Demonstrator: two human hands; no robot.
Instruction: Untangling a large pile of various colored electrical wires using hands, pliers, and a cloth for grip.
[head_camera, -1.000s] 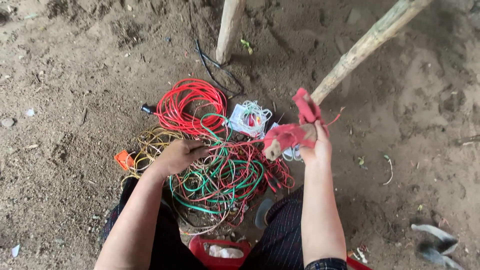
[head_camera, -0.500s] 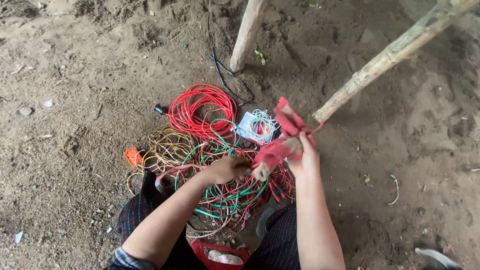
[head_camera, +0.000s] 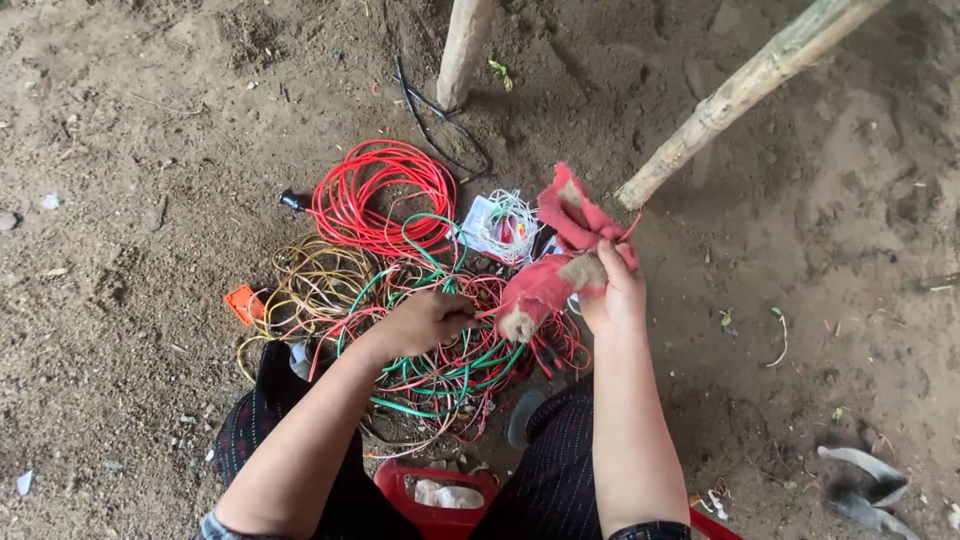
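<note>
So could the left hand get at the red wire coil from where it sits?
Probably yes. The left hand rests on the tangled wires, and the red wire coil lies just beyond with nothing covering it. The right hand holds red gloves off to the side.

Bare earth floor (head_camera: 140, 150); red wire coil (head_camera: 380, 195); yellowish wire coil (head_camera: 315, 285); tangled red and green wires (head_camera: 450, 370) under left hand (head_camera: 425, 320), fingers closed among them; right hand (head_camera: 612, 300) gripping dirty red cloth (head_camera: 560, 265); white wire bundle (head_camera: 505, 225); black cable (head_camera: 440, 120); two wooden poles (head_camera: 745, 85); red container (head_camera: 435, 495) at knees
</note>
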